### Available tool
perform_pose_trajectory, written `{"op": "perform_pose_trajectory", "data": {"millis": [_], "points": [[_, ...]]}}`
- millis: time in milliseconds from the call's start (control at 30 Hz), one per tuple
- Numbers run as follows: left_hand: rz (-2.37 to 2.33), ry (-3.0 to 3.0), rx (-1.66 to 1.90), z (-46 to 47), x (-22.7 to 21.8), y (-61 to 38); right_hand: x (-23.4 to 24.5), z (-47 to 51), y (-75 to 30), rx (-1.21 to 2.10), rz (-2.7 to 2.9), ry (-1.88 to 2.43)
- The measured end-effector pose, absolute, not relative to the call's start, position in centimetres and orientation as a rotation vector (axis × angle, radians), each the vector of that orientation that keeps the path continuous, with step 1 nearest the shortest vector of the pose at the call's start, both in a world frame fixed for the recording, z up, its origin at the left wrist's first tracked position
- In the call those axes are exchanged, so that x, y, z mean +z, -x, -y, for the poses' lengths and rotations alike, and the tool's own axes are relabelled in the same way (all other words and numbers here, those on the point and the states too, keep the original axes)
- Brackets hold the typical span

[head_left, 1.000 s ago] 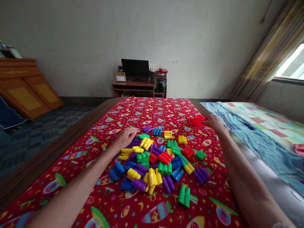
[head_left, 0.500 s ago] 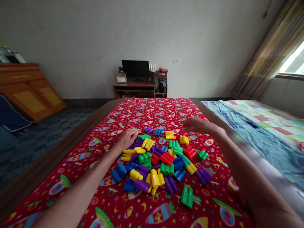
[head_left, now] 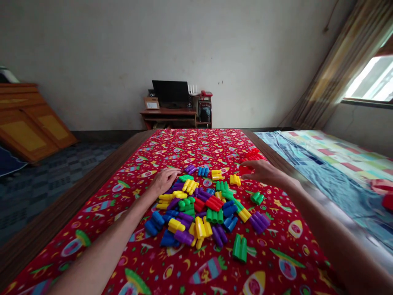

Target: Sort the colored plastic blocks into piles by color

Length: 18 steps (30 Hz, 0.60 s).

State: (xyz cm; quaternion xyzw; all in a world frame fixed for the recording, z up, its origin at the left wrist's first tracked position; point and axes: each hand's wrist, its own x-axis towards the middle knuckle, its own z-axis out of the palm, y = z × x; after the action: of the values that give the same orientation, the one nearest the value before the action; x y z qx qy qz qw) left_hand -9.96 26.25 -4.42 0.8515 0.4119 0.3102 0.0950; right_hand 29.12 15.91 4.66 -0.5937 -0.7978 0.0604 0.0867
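Note:
A heap of coloured plastic blocks (head_left: 208,209) in yellow, purple, blue, green and red lies on a red patterned cloth (head_left: 129,262). My left hand (head_left: 164,180) rests flat at the heap's far left edge, fingers stretched beside a green block (head_left: 186,178). My right hand (head_left: 265,173) hovers just beyond the heap's right side, fingers closed on a red block (head_left: 245,169). A small cluster of red blocks (head_left: 253,155) sits apart behind it, near the cloth's right edge. One green block (head_left: 240,248) lies alone at the near side.
The cloth covers a long wooden table (head_left: 55,213). A bed with a patchwork sheet (head_left: 331,164) runs along the right. A desk with a monitor (head_left: 172,110) stands at the far wall, a wooden cabinet (head_left: 33,123) at the left, curtains (head_left: 337,69) at the right.
My right hand left the red cluster at the far right, reached into the heap, and now holds a red block lifted from the heap's right part. My left hand has stayed put.

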Motion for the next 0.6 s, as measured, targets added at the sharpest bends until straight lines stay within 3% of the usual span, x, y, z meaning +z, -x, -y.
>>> {"op": "perform_pose_trajectory", "data": {"millis": [233,400,600], "points": [[-1.213,-2.544,0.912,-25.9,-4.1,9.9,2.2,-21.5,-33.8,-0.161,1.674,2.111],[-1.225,-2.548,0.908,-25.8,-3.9,9.9,0.1,-22.0,-35.1,-0.148,1.684,2.088],[-1.25,-2.535,0.893,-26.0,-4.1,9.9,2.0,-21.4,-34.6,-0.194,1.704,1.939]]}}
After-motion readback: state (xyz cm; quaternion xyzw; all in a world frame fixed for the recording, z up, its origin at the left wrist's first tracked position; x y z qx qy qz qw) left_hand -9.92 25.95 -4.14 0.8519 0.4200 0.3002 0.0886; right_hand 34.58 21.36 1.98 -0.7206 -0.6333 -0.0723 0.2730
